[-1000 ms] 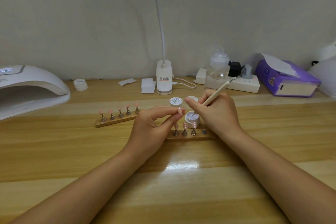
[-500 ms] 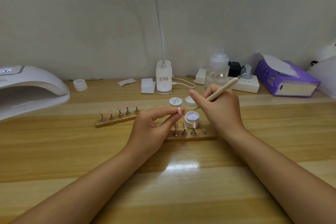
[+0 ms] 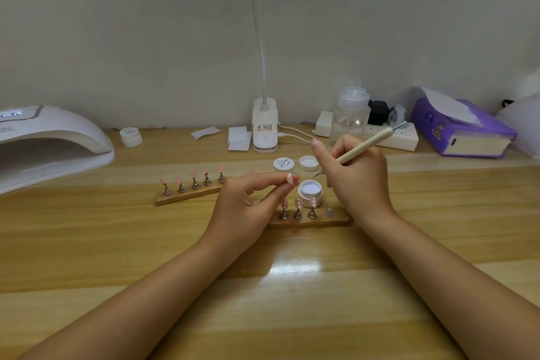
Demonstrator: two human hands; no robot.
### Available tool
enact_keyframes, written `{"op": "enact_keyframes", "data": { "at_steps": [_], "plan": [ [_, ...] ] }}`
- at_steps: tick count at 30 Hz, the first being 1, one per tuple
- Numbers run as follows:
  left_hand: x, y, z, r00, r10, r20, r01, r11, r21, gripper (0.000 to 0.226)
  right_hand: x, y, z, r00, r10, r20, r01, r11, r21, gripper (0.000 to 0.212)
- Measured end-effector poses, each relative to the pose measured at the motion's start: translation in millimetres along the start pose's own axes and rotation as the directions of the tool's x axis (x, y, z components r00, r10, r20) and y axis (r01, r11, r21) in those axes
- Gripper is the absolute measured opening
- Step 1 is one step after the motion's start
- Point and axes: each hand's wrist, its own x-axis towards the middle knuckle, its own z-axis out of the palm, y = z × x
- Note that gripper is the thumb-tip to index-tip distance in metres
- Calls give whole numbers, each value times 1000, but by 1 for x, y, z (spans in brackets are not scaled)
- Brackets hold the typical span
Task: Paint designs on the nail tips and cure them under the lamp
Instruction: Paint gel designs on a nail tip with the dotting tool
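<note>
My left hand (image 3: 248,204) pinches a pink nail tip (image 3: 290,178) between thumb and forefinger above the near wooden holder strip (image 3: 339,220). Three pink tips on metal stands remain on that strip. My right hand (image 3: 355,175) grips a cream dotting pen (image 3: 362,147), its fine point hanging just right of the held tip and above the open jar of pale gel (image 3: 310,191). A second wooden strip (image 3: 187,194) to the left carries several pink tips. The white curing lamp (image 3: 43,143) sits at the far left.
Behind the open jar stand a closed white jar (image 3: 283,164) and a loose lid (image 3: 309,163). Along the wall are another small jar (image 3: 130,136), paper pads (image 3: 239,139), a desk lamp base (image 3: 264,128), a clear pump bottle (image 3: 349,114), a power strip (image 3: 400,137) and a purple tissue box (image 3: 461,128).
My right hand has lifted the pen's point out of the open gel jar and raised it beside the nail tip. My left hand has stayed in place with the tip.
</note>
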Motion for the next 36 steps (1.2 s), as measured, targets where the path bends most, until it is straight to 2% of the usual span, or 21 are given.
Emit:
{"op": "enact_keyframes", "data": {
  "at_steps": [2, 4, 6, 8, 12, 15, 20, 31, 36],
  "plan": [
    [0, 0, 0, 1000, 3, 3, -3, 1000, 3, 27, -1, -4, 1, 999, 11, 32, -14, 995, 96, 30],
    [0, 0, -1, 1000, 5, 1, -5, 1000, 11, 28, -1, -13, 1, 997, 19, 71, -38, 963, 267, 20],
    [0, 0, -1, 1000, 6, -6, -6, 1000, 9, 28, 1, -21, 1, 992, 34, 121, -83, 903, 422, 20],
    [-1, 0, -1, 1000, 7, -11, -7, 1000, 6, 26, -1, -26, 2, 983, 49, 178, -133, 858, 496, 21],
    [-1, -1, -2, 1000, 26, -10, -26, 999, 24, 23, -8, -29, 6, 966, 58, 252, -182, 846, 502, 32],
    [-1, -2, -2, 999, 35, -11, -35, 999, 26, 25, -9, -27, 9, 969, 70, 235, -175, 869, 462, 42],
    [-1, -2, -2, 999, 50, -1, -50, 998, 26, 28, -9, -26, 9, 980, 42, 196, -120, 905, 409, 33],
    [-1, -3, -2, 999, 37, 11, -37, 999, 32, 26, -10, -25, 10, 972, 33, 231, -130, 900, 416, 39],
    [-1, -1, -2, 999, 41, 16, -41, 999, 27, 28, -10, -26, 10, 972, 33, 233, -129, 904, 408, 35]
  ]
}}
